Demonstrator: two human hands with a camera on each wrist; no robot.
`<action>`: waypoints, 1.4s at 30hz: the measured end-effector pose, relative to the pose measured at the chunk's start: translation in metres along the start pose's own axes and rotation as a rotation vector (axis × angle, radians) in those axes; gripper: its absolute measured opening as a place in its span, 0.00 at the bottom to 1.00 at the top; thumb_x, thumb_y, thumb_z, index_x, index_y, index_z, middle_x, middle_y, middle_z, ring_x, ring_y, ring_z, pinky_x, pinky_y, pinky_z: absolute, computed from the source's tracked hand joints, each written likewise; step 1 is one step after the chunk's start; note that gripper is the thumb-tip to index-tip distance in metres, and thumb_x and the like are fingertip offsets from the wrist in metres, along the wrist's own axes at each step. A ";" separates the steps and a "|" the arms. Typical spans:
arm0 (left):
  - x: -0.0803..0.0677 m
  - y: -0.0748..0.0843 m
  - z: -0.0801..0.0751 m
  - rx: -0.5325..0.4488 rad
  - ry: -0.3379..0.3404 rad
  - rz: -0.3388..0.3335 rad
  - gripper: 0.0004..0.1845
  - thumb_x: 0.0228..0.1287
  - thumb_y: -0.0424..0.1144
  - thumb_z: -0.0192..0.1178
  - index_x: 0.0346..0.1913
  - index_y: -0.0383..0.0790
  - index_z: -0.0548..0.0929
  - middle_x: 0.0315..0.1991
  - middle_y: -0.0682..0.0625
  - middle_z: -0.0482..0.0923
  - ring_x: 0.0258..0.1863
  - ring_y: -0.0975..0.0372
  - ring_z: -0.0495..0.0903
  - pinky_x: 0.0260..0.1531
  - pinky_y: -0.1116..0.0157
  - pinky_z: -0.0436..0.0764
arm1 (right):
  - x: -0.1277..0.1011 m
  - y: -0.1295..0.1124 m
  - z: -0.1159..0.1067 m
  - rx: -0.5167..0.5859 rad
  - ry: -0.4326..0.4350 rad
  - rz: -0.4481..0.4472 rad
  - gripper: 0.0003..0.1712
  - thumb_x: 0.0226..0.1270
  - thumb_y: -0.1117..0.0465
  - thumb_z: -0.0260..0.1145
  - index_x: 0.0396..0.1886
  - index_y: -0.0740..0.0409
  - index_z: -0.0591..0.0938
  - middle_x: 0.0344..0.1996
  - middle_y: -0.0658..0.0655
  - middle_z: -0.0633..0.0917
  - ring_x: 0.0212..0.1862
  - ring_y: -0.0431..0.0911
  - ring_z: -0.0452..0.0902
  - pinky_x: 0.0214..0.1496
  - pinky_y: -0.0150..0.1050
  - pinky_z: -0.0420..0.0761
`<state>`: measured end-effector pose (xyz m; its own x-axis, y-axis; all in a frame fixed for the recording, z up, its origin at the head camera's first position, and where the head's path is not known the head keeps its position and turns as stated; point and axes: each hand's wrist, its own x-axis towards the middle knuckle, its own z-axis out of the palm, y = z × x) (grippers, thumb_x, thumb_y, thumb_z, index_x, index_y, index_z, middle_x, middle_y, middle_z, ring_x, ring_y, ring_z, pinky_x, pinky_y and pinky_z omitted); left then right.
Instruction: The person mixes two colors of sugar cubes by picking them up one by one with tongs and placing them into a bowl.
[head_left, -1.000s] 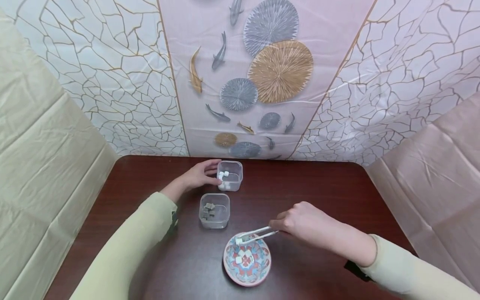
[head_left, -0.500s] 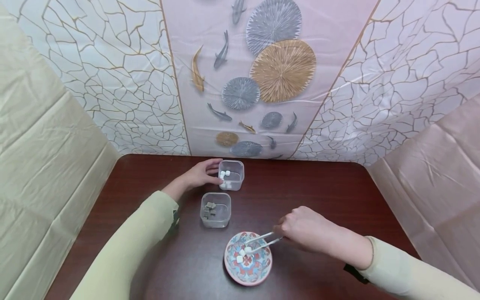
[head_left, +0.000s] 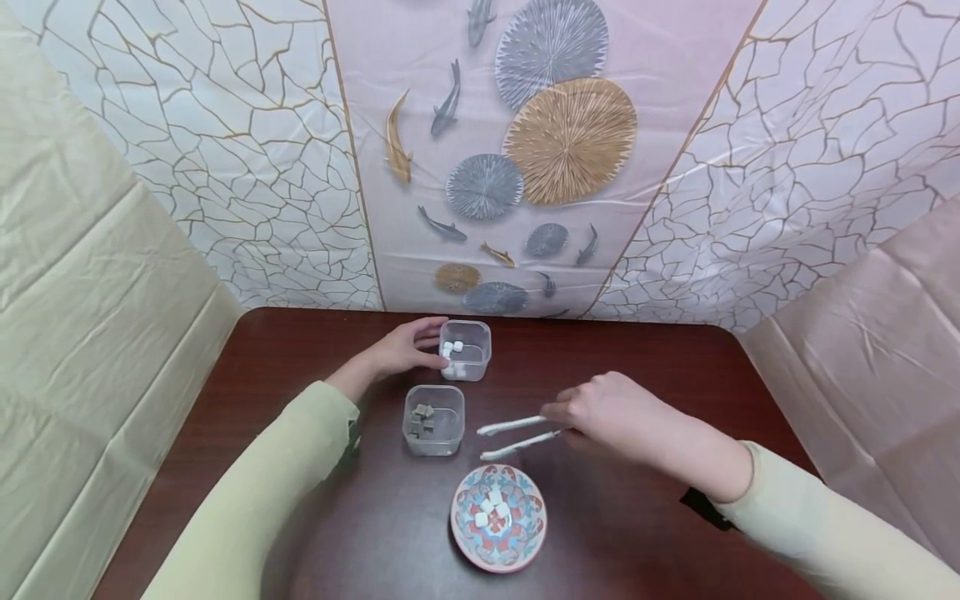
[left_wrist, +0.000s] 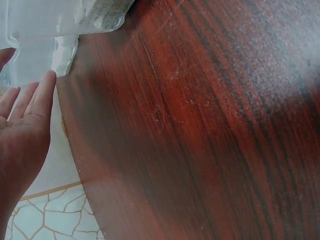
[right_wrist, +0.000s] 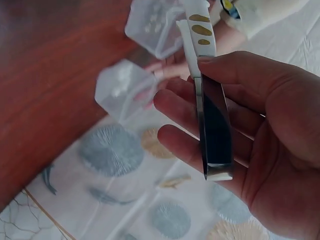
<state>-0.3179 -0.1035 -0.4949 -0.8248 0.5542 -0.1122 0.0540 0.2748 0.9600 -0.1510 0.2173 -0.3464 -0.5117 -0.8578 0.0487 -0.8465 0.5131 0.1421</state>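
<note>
My right hand (head_left: pixel 600 412) grips white tongs (head_left: pixel 512 426) whose tips stand apart with nothing between them, hovering between the patterned bowl (head_left: pixel 459 533) and a clear tub of dark cubes (head_left: pixel 433 419). The bowl holds a few white cubes (head_left: pixel 491 510). My left hand (head_left: pixel 405 350) rests with straight fingers against the left side of a second clear tub (head_left: pixel 472 354) with white cubes in it. In the left wrist view, the left hand (left_wrist: pixel 25 130) lies flat beside that tub (left_wrist: pixel 42 60). The right wrist view shows the tongs (right_wrist: pixel 205 90) in the right hand (right_wrist: pixel 270 140).
Everything stands on a dark wooden table (head_left: pixel 645 367). Patterned sheets form a wall (head_left: pixel 525 167) close behind the tubs, and draped cloth hems in the left and right edges.
The tongs carried a white cube to the bowl and let it go there. They have since lifted away, empty, toward the tubs. The left hand has not moved.
</note>
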 end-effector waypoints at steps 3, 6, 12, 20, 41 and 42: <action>0.000 -0.001 0.000 0.007 0.000 0.002 0.45 0.67 0.27 0.72 0.83 0.31 0.61 0.77 0.31 0.67 0.77 0.42 0.69 0.76 0.50 0.72 | 0.008 0.009 -0.005 0.010 0.042 0.027 0.12 0.55 0.65 0.79 0.38 0.51 0.87 0.29 0.44 0.87 0.24 0.43 0.84 0.20 0.42 0.79; 0.001 -0.002 -0.001 0.009 -0.002 0.004 0.45 0.67 0.27 0.72 0.83 0.32 0.61 0.78 0.31 0.67 0.77 0.42 0.69 0.76 0.50 0.72 | 0.018 0.018 -0.006 -0.038 0.098 0.049 0.11 0.56 0.67 0.77 0.32 0.51 0.83 0.25 0.45 0.84 0.22 0.46 0.82 0.18 0.44 0.77; 0.002 -0.004 -0.001 0.001 -0.001 0.007 0.45 0.67 0.27 0.72 0.83 0.31 0.61 0.78 0.32 0.67 0.77 0.42 0.69 0.76 0.50 0.72 | 0.043 0.033 -0.004 -0.158 0.162 0.088 0.12 0.57 0.70 0.73 0.24 0.52 0.79 0.20 0.50 0.80 0.21 0.51 0.81 0.19 0.48 0.78; 0.001 -0.004 -0.002 0.010 0.001 -0.021 0.45 0.68 0.29 0.73 0.83 0.33 0.61 0.78 0.32 0.67 0.78 0.43 0.69 0.76 0.50 0.73 | 0.078 0.051 0.008 -0.241 0.055 0.170 0.12 0.58 0.68 0.73 0.20 0.54 0.80 0.20 0.53 0.84 0.24 0.54 0.83 0.23 0.52 0.83; 0.001 -0.001 0.002 -0.002 0.006 -0.019 0.45 0.67 0.27 0.73 0.83 0.34 0.62 0.78 0.33 0.68 0.77 0.43 0.69 0.76 0.49 0.73 | 0.147 0.075 0.049 -0.239 -0.291 0.266 0.06 0.73 0.66 0.69 0.35 0.56 0.90 0.35 0.58 0.90 0.36 0.55 0.88 0.37 0.49 0.90; 0.000 0.000 0.002 -0.002 0.006 -0.020 0.45 0.67 0.27 0.73 0.83 0.34 0.62 0.78 0.33 0.68 0.77 0.43 0.69 0.76 0.49 0.73 | 0.149 0.075 0.050 -0.245 -0.298 0.267 0.05 0.73 0.66 0.70 0.36 0.56 0.91 0.35 0.58 0.91 0.37 0.55 0.88 0.38 0.50 0.91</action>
<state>-0.3170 -0.1016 -0.4954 -0.8291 0.5439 -0.1297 0.0366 0.2842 0.9581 -0.2983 0.1299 -0.3775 -0.7571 -0.6320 -0.1654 -0.6382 0.6614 0.3941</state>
